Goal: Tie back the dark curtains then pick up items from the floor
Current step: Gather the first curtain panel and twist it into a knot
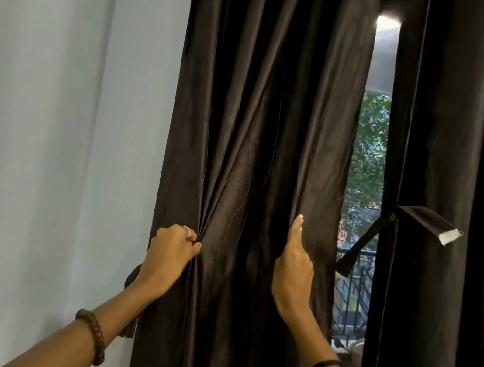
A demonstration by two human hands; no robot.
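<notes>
A dark brown curtain [266,107] hangs in bunched folds in the middle of the view. My left hand [169,254] grips a fold at the curtain's left edge, fingers curled round the fabric. My right hand [295,266] lies flat against the curtain's right part, fingers straight and pointing up. A second dark curtain [472,141] hangs at the right. From it sticks out a dark tie-back strap [426,221] with a white end, and another part of the strap hangs down across the gap. No floor is in view.
A pale grey wall [59,120] fills the left. Between the two curtains a narrow gap shows a window [368,159] with green trees and a black balcony railing [355,292]. A small dark piece of fabric [132,277] shows behind my left wrist.
</notes>
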